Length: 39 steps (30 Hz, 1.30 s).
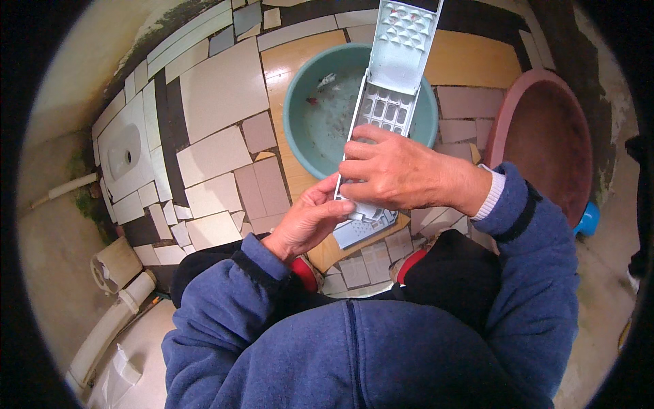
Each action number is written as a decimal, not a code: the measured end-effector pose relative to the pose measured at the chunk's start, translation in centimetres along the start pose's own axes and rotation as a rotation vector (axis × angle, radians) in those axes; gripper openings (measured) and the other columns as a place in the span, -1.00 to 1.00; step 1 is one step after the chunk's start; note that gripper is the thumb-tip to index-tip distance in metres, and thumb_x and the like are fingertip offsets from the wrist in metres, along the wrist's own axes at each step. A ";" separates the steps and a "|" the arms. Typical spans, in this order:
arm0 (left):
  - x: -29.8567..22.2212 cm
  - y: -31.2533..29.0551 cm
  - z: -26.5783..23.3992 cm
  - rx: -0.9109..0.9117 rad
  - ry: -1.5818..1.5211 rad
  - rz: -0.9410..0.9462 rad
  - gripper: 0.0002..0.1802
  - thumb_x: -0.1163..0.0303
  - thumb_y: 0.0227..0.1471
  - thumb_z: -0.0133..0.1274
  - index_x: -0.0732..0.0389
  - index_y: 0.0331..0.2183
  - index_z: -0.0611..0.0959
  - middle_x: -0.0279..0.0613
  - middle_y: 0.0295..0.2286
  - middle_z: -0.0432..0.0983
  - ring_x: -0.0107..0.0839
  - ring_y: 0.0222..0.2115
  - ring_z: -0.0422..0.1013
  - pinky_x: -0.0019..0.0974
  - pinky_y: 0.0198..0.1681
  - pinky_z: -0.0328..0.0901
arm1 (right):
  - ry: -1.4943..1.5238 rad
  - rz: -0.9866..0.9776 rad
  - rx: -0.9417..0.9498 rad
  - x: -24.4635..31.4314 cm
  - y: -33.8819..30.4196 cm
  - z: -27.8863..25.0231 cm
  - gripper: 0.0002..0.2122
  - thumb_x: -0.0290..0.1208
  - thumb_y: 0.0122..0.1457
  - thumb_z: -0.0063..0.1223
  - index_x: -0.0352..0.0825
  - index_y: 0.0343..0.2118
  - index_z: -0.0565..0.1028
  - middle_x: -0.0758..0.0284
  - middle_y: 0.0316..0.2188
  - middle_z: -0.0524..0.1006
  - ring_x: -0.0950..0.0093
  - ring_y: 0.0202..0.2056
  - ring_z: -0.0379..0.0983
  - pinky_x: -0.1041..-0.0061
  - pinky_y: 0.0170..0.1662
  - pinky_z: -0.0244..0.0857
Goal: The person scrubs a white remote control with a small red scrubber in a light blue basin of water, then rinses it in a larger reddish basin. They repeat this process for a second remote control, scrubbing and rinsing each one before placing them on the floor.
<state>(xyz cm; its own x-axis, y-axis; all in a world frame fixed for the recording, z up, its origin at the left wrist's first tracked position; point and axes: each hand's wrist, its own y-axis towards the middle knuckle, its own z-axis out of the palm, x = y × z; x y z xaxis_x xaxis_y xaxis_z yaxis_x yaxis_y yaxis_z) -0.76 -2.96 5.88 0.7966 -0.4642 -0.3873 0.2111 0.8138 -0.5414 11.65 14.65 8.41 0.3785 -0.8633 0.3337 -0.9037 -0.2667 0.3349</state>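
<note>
Over the near side of a round teal basin point(291, 117), both hands have hold of a long white plastic device point(356, 129) – its lid point(399, 63) opened away from the person, with rows of pointed studs, and a grid point(387, 108) of small openings below it. The left hand point(308, 219) has its fingers bent nearly closed at the left edge, the thumb pinching the near end; the right hand point(412, 167) lies across the middle, fingers curled close onto the device (their tips are partly hidden). Under the near end sits a pale grey piece point(362, 233) speckled with tiny marks – holes or print, too small to tell. Small scraps point(327, 80) of white and red lie in the basin, which stands on yellowish boards point(470, 60). To the right are a reddish tub point(545, 153) and, just beside it, something bright blue point(588, 218)
</note>
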 end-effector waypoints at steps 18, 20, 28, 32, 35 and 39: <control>-0.2 0.0 0.5 0.064 0.016 -0.065 -0.33 0.50 0.01 0.13 0.24 0.16 0.28 -0.22 -0.03 0.44 -0.45 -0.01 0.37 -0.32 0.14 0.20 | 0.332 0.121 0.049 -0.7 -1.0 -2.2 -0.88 -0.43 -0.08 0.16 -0.26 -0.48 0.45 0.37 -0.51 0.38 0.39 -0.38 0.36 0.40 -0.26 0.25; -0.2 0.0 0.5 0.056 0.012 -0.065 -0.32 0.50 0.01 0.13 0.24 0.16 0.28 -0.22 -0.03 0.44 -0.45 -0.02 0.38 -0.32 0.13 0.20 | 0.310 0.105 0.053 -0.6 -1.0 -2.0 -0.89 -0.41 -0.09 0.16 -0.25 -0.48 0.48 0.39 -0.51 0.39 0.41 -0.37 0.36 0.41 -0.26 0.24; 0.0 0.2 0.4 0.049 0.041 -0.078 -0.37 0.46 0.01 0.13 0.26 0.12 0.31 -0.21 -0.03 0.43 -0.45 -0.01 0.36 -0.30 0.14 0.18 | 0.241 0.074 0.143 0.1 -0.8 -1.0 -0.95 -0.39 -0.11 0.15 -0.21 -0.56 0.53 0.44 -0.51 0.41 0.48 -0.33 0.36 0.45 -0.21 0.21; -0.1 0.1 0.4 0.064 0.051 -0.088 -0.36 0.48 0.02 0.12 0.24 0.14 0.30 -0.23 -0.01 0.43 -0.47 0.00 0.36 -0.32 0.14 0.18 | 0.307 0.102 0.127 -0.2 -1.1 -1.4 -0.92 -0.41 -0.10 0.15 -0.23 -0.49 0.51 0.40 -0.49 0.40 0.45 -0.32 0.36 0.43 -0.20 0.21; 0.0 0.0 0.5 0.072 0.041 -0.073 -0.35 0.48 0.02 0.13 0.24 0.14 0.30 -0.23 -0.02 0.43 -0.47 -0.01 0.36 -0.32 0.14 0.18 | 0.379 0.168 0.095 -0.3 -1.3 -1.6 -0.89 -0.42 -0.08 0.15 -0.25 -0.45 0.50 0.37 -0.47 0.40 0.42 -0.33 0.37 0.41 -0.20 0.21; -0.1 0.1 0.5 0.067 0.054 -0.075 -0.34 0.49 0.01 0.13 0.24 0.15 0.29 -0.24 -0.03 0.44 -0.47 -0.02 0.37 -0.32 0.14 0.19 | 0.390 0.194 0.106 -0.1 -1.3 -1.4 -0.88 -0.41 -0.05 0.15 -0.26 -0.43 0.49 0.36 -0.47 0.40 0.41 -0.33 0.37 0.41 -0.19 0.21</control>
<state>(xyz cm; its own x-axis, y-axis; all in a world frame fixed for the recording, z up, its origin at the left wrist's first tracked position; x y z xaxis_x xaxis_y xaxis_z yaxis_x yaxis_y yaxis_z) -0.53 -2.70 6.20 0.7460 -0.5411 -0.3881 0.3075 0.7969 -0.5200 13.03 15.68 9.17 0.2289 -0.6810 0.6956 -0.9732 -0.1762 0.1477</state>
